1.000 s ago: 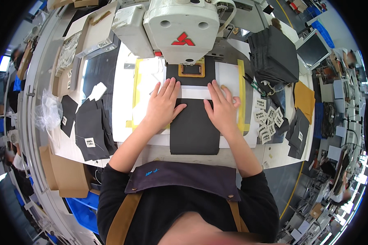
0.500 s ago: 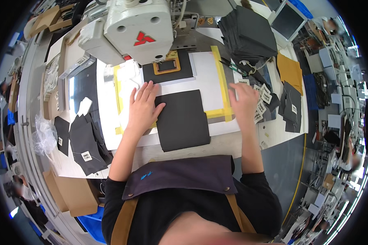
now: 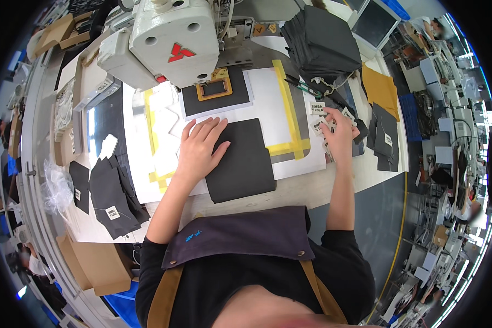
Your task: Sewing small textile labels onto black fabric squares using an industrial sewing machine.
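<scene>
My left hand (image 3: pixel 202 146) lies flat with fingers outstretched, over the upper left part of a black fabric panel (image 3: pixel 243 164) near the table's front edge. My right hand (image 3: pixel 340 133) is over a scatter of small white printed labels (image 3: pixel 317 109) on the right. Its fingers are bent, and a gap shows between thumb and forefinger; I see no label gripped. Under the white sewing machine head (image 3: pixel 175 46), a yellow clamp frame (image 3: pixel 214 89) rests on another black fabric piece (image 3: pixel 235 100). Yellow tape (image 3: pixel 290 109) edges the white work surface around it.
A tall stack of black pieces (image 3: pixel 322 41) stands at the back right, with green-handled snips (image 3: pixel 300 86) before it. Labelled black pieces lie at right (image 3: pixel 384 136) and left (image 3: pixel 112 197). A monitor (image 3: pixel 374 24) and an open cardboard box (image 3: pixel 95 265) flank the table.
My right hand has moved right, from beside the yellow tape onto the labels. My left hand stays on the black panel. The whole view has shifted slightly left.
</scene>
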A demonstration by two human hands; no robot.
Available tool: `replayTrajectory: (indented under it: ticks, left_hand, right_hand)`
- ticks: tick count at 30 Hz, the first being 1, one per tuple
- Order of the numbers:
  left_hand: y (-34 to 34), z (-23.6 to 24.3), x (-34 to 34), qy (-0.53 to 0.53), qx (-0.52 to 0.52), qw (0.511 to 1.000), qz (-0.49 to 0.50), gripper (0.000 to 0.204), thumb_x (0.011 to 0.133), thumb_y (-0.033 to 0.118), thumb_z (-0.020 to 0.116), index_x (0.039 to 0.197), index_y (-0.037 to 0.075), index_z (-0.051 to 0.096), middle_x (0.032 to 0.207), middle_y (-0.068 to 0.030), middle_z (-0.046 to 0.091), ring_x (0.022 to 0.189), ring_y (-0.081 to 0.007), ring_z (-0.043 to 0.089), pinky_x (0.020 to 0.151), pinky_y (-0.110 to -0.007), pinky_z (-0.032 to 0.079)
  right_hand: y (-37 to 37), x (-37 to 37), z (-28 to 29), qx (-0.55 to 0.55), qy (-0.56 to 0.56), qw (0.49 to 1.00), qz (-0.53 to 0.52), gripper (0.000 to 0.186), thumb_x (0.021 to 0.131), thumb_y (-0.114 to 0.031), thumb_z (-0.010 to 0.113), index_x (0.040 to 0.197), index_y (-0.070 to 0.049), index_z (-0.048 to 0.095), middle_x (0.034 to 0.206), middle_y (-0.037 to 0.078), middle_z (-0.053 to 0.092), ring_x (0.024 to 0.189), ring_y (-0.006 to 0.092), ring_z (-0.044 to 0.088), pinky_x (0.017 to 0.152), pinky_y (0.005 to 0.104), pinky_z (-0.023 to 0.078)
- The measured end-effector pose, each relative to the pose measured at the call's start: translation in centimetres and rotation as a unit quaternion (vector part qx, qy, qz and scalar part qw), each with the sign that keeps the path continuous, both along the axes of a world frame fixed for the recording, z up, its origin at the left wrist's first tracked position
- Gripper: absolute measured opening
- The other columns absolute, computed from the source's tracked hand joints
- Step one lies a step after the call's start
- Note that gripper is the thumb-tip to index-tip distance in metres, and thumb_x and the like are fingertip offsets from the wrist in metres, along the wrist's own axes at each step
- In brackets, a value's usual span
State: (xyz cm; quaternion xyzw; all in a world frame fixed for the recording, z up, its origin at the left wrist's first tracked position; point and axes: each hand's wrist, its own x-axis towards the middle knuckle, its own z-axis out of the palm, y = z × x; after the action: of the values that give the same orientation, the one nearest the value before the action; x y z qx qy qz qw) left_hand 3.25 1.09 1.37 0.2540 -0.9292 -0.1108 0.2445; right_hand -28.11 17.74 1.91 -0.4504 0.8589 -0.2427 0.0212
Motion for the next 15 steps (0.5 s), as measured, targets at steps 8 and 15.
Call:
replayTrajectory:
  ticks: [8,15]
  left_hand:
    - [0.5,0.9,0.2,0.066,-0.039,0.996,-0.034,0.04,0.079,0.014,0.067,0.118,0.01,0.065,0.114,-0.0057,0.065,0.096,-0.0183,0.064,0.086,-0.033,0.045]
    - [0.8,2.0,-2.5,0.137,-0.193,0.966,-0.101,0.034,0.07,0.012,0.066,0.104,0.011,0.069,0.104,-0.0006,0.065,0.084,-0.0127,0.061,0.068,-0.027,0.043]
  right_hand:
    - [-2.6,1.5,2.0,-0.151,-0.338,0.926,0.075,0.03,0.083,0.0,0.066,0.112,-0.007,0.062,0.085,-0.004,0.054,0.075,0.0062,0.054,0.075,0.024,0.039]
    - [-7.3,10.3,0.6,-0.15,-0.778,0.598,0.124,0.018,0.091,-0.002,0.063,0.107,-0.006,0.058,0.095,-0.001,0.055,0.08,0.0075,0.055,0.07,0.0225,0.044]
